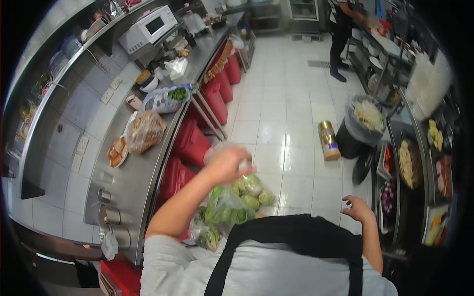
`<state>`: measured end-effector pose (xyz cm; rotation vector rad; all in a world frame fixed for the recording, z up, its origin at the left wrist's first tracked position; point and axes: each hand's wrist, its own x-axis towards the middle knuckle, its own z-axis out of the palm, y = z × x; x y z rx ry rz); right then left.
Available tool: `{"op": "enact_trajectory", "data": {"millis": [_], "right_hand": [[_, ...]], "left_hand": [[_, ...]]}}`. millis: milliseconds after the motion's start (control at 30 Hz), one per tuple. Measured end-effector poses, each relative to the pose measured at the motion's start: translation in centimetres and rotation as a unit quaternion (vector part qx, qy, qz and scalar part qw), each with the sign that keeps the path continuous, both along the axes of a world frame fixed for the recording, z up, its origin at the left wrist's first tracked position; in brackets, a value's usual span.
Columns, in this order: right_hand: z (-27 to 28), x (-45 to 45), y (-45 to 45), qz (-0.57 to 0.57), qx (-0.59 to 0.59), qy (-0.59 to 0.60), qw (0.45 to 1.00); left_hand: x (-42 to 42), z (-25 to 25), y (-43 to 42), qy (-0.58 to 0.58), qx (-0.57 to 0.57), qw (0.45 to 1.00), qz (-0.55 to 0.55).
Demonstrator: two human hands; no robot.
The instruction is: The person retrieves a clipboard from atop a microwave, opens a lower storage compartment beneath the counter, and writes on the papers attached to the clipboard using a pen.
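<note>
My left hand (229, 165) is stretched forward over the floor, its fingers blurred by motion. Behind it shows a clear plastic bag (215, 149); whether my fingers grip it I cannot make out. Just below that hand, a clear bag of round pale-green vegetables (251, 191) rests low by the floor. Nearer to me are a bag of green leafy vegetables (228, 209) and another bagged bunch of greens (207, 237), partly hidden by my arm and apron. On the other side, my right hand (359, 208) hangs with bent, parted fingers and holds nothing.
A steel counter (148, 170) runs along the left, with red bins (188, 140) beneath. Right of the aisle stand a black lined bin (363, 123), a gold-lidded jar (328, 140) and a shelf of food trays (410, 163). A person (340, 37) works at the far right.
</note>
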<state>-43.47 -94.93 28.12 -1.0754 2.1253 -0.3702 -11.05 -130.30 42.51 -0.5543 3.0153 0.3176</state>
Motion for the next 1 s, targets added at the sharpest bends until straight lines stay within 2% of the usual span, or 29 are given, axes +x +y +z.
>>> {"op": "enact_trajectory", "data": {"millis": [33, 67, 100, 133, 167, 200, 233, 333, 433, 467, 500, 533, 600, 667, 700, 733, 767, 800, 833, 867, 900, 933, 1000], "right_hand": [[0.0, -1.8, -2.6, 0.012, -0.012, 0.002, 1.000], [-0.1, -3.8, -5.2, 0.029, -0.023, 0.027, 0.999], [-0.1, -5.6, -7.8, 0.047, -0.034, 0.052, 0.997], [0.1, -7.3, -10.5, 0.064, -0.044, 0.076, 0.994], [0.6, -9.0, -13.3, 0.060, -0.051, 0.066, 0.995], [0.7, -10.8, -15.9, 0.048, -0.078, 0.046, 0.995], [0.4, -12.7, -18.1, 0.035, -0.104, 0.024, 0.994], [-3.3, -18.9, -22.1, -0.012, -0.188, -0.031, 0.982], [-13.4, -27.6, -19.4, -0.080, -0.134, 0.043, 0.987], [-14.5, -28.4, -17.6, -0.145, -0.110, 0.047, 0.982], [-20.2, -31.4, -13.6, -0.151, -0.026, 0.121, 0.981], [-28.2, -34.5, -8.5, -0.035, -0.029, 0.276, 0.960], [-25.0, -32.8, -7.0, -0.183, 0.200, 0.134, 0.953], [-23.2, -31.4, -10.8, -0.221, 0.304, 0.056, 0.925], [-23.0, -31.2, -13.3, -0.221, 0.328, 0.036, 0.918], [-23.1, -31.4, -15.9, -0.214, 0.345, 0.023, 0.913], [-23.4, -31.8, -18.8, -0.206, 0.355, 0.013, 0.912], [-23.7, -32.3, -21.9, -0.195, 0.363, 0.004, 0.911], [-24.1, -33.0, -25.1, -0.182, 0.370, 0.000, 0.911], [-24.9, -34.0, -28.5, -0.169, 0.372, -0.003, 0.913], [-26.0, -35.7, -32.3, -0.154, 0.374, 0.002, 0.915], [-26.6, -37.9, -37.9, -0.131, 0.377, 0.006, 0.917], [-28.8, -43.3, -47.5, -0.072, 0.366, 0.039, 0.927]], "left_hand": [[0.0, -1.3, -0.7, -0.005, 0.203, 0.979, -0.021], [1.0, -3.6, -1.4, -0.070, 0.364, 0.928, -0.039], [2.0, -5.4, -1.1, -0.114, 0.630, 0.768, 0.013], [3.4, -7.9, -1.3, -0.172, 0.704, 0.689, 0.003], [6.1, -11.9, -0.6, -0.145, 0.776, 0.613, 0.035], [8.0, -15.9, -0.1, -0.114, 0.808, 0.572, 0.084], [8.5, -19.1, -0.2, -0.090, 0.804, 0.569, 0.148], [6.4, -27.8, -2.5, -0.062, 0.701, 0.643, 0.303], [3.2, -30.7, -7.7, -0.064, 0.628, 0.695, 0.344], [2.7, -30.7, -9.9, -0.072, 0.617, 0.707, 0.337], [1.9, -29.2, -12.3, -0.080, 0.620, 0.714, 0.315], [1.6, -27.8, -14.6, -0.094, 0.627, 0.719, 0.285], [0.8, -22.0, -19.7, -0.125, 0.647, 0.725, 0.202], [-0.3, -13.1, -26.3, -0.183, 0.611, 0.762, 0.111], [-1.5, -6.8, -30.0, -0.264, 0.485, 0.826, 0.114], [-3.5, -0.1, -33.5, -0.413, 0.222, 0.874, 0.125], [-5.9, 7.0, -36.2, -0.437, 0.031, 0.862, 0.255], [-5.1, 10.8, -39.6, -0.214, -0.147, 0.923, 0.284], [-6.4, 15.4, -41.0, 0.118, -0.163, 0.933, 0.298], [-7.1, 17.7, -42.9, 0.309, -0.220, 0.893, 0.243], [-7.5, 18.3, -46.6, 0.374, -0.274, 0.855, 0.234], [-8.7, 17.9, -52.4, 0.391, -0.308, 0.832, 0.246], [-8.6, 12.4, -65.1, 0.349, -0.328, 0.826, 0.298]]}}
